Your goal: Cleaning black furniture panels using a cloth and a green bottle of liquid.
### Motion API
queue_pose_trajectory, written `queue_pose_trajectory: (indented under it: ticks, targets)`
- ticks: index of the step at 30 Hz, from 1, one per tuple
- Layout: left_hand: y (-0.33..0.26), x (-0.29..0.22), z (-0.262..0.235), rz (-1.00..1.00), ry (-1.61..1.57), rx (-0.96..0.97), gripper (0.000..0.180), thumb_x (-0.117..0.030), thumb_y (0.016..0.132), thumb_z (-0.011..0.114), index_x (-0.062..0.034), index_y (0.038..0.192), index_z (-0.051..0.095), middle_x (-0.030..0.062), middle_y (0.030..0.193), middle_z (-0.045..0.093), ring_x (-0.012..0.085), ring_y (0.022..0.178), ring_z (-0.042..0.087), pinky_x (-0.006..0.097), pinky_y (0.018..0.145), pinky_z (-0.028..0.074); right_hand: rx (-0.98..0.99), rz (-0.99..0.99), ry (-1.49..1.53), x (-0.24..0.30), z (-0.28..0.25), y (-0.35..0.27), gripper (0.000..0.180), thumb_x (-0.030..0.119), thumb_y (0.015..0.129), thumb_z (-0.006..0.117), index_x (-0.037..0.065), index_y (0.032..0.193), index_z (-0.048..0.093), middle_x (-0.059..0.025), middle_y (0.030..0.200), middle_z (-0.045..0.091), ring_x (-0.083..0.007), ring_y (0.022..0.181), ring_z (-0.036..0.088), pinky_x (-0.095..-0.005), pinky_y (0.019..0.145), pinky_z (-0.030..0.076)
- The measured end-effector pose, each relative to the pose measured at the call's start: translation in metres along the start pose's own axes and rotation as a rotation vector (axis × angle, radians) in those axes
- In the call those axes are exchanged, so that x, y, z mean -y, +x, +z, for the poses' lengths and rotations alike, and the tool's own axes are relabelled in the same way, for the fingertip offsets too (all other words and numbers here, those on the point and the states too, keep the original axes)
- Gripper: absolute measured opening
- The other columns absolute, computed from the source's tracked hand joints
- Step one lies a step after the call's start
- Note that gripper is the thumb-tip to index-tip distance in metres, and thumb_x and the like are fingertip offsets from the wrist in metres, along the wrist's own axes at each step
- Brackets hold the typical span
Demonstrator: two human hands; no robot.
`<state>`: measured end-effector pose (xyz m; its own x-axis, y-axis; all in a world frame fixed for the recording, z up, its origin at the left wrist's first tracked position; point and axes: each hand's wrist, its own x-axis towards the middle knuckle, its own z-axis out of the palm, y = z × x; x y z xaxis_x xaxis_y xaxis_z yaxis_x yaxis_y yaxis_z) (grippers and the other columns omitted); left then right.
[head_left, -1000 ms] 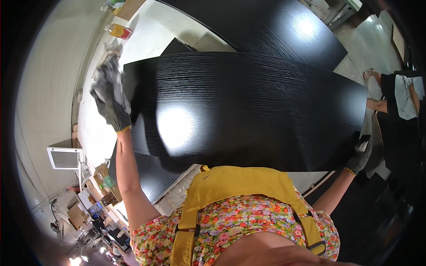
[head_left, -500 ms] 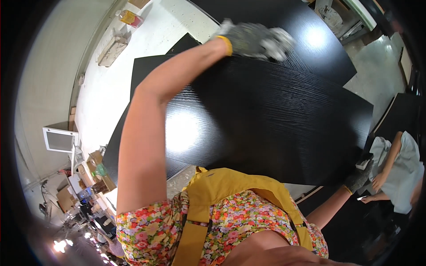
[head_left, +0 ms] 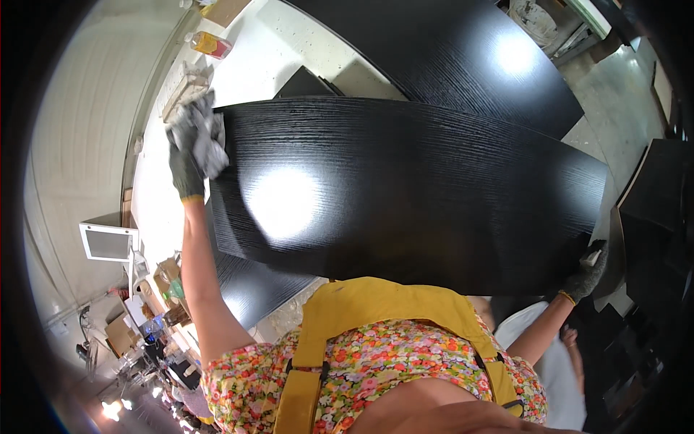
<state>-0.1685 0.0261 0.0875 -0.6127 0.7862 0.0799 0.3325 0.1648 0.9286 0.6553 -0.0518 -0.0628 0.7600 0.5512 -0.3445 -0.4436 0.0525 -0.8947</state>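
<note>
L hand [head_left: 186,155], gloved, is clutching a grey-white cloth [head_left: 212,148] at the far-left corner of the black panel [head_left: 405,195]. R hand [head_left: 590,272], also gloved, is resting at the near-right corner, w/ a small pale thing [head_left: 593,257] showing there; can't tell if it's gripping. Panel is lying mid-scene, right before the yellow apron [head_left: 390,296], w/ another black panel [head_left: 455,54] lying on the far side. Poss. trouble: if R hand isn't steadying its end, hard pressing on the left could be causing a slip, scuffing surfaces; grit in cloth could be scratching; co-worker [head_left: 560,383] is staying close near-right, so a swinging corner could be bumping them.
</note>
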Motion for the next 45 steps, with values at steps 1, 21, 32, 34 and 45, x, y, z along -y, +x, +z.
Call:
queue_pose_trajectory:
  ticks: [1,21,32,34,45]
  targets:
    - [-0.029,-0.005,0.013,-0.012,0.08,-0.046,0.058,-0.028,0.094,0.061,0.0064,0.138,0.044,0.0167,0.124,0.061,0.021,0.105,0.062,0.027,0.086,0.049,-0.055,-0.016,-0.066,0.001,0.005,-0.003,0.04,0.02,0.1,0.051,-0.001,0.134,0.053,-0.0137,0.134,0.057,-0.0222,0.125,0.053,-0.0321,0.107,0.041]
    - [0.123,-0.087,0.313,0.664,0.418,0.224,0.069,-0.052,0.084,0.062,-0.0095,0.137,0.052,0.0184,0.135,0.055,0.0354,0.121,0.055,0.042,0.103,0.042,-0.318,-0.115,-0.119,-0.039,-0.109,0.013,0.04,0.028,0.096,0.055,0.002,0.126,0.06,-0.0098,0.125,0.061,-0.0221,0.113,0.058,-0.0308,0.1,0.045]
    - [0.003,-0.069,0.419,0.807,0.561,0.557,0.05,-0.043,0.088,0.061,-0.0085,0.124,0.06,0.016,0.113,0.065,0.0329,0.108,0.06,0.043,0.097,0.045,-0.359,-0.066,0.109,0.01,0.009,-0.042,0.032,0.028,0.094,0.059,0.006,0.118,0.064,-0.0056,0.112,0.067,-0.0171,0.1,0.062,-0.03,0.091,0.049]
    - [0.002,-0.07,0.412,0.716,0.569,0.578,0.051,-0.043,0.087,0.061,-0.0071,0.123,0.06,0.0158,0.114,0.065,0.0329,0.108,0.06,0.043,0.096,0.045,-0.035,-0.15,0.11,-0.014,-0.005,-0.014,0.028,0.026,0.095,0.058,0.006,0.113,0.065,-0.0045,0.105,0.067,-0.0153,0.093,0.062,-0.028,0.086,0.051]
    - [0.048,-0.036,0.372,0.772,0.731,0.43,0.042,-0.043,0.094,0.052,-0.0153,0.125,0.062,0.019,0.12,0.062,0.035,0.11,0.059,0.042,0.097,0.044,0.116,-0.088,0.358,-0.067,0.128,0.003,0.033,0.03,0.098,0.053,0.004,0.118,0.061,-0.0067,0.107,0.065,-0.0193,0.097,0.061,-0.0323,0.092,0.05]
